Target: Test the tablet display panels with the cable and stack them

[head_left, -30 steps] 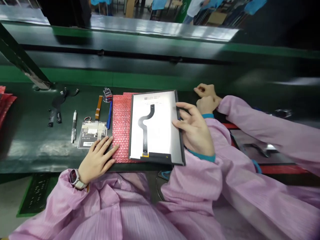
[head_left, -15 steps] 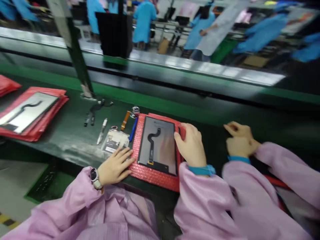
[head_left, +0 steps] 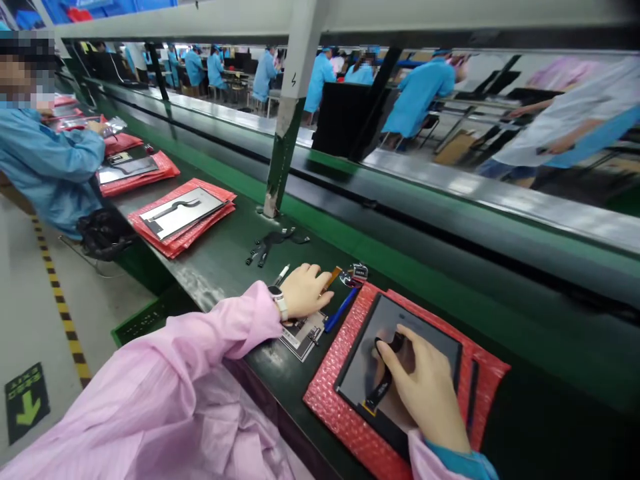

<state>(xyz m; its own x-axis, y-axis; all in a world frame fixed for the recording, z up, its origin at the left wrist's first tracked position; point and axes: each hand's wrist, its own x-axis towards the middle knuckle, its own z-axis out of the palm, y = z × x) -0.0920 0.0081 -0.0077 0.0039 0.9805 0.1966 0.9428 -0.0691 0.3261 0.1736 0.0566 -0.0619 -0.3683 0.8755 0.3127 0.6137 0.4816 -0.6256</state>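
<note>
A display panel [head_left: 425, 333] lies face down on a red bubble-wrap bag [head_left: 330, 360] in front of me. A black flex cable [head_left: 381, 390] is attached near the panel's lower edge. My right hand [head_left: 430, 383] is over the panel, thumb and fingers pinching the cable's free upper end. Left of the bag, my left hand [head_left: 304, 291] hovers with fingers apart over a small board with a label [head_left: 303, 337], partly hiding it. An orange flex cable [head_left: 331, 277] shows beside its fingertips; contact is unclear. A blue stick-shaped tool [head_left: 341, 310] lies between board and bag.
A white pen [head_left: 283, 274] and several loose black flex cables [head_left: 267, 247] lie farther left. Beyond them another panel [head_left: 183, 210] rests on stacked red bags [head_left: 220, 215]. A green post [head_left: 281, 157] rises from the bench. A co-worker in blue [head_left: 45, 167] is at the far left.
The view has swung left. My right hand has moved from the panel's right edge onto the black flex cable. My left hand has moved from the bench's near side up over the board.
</note>
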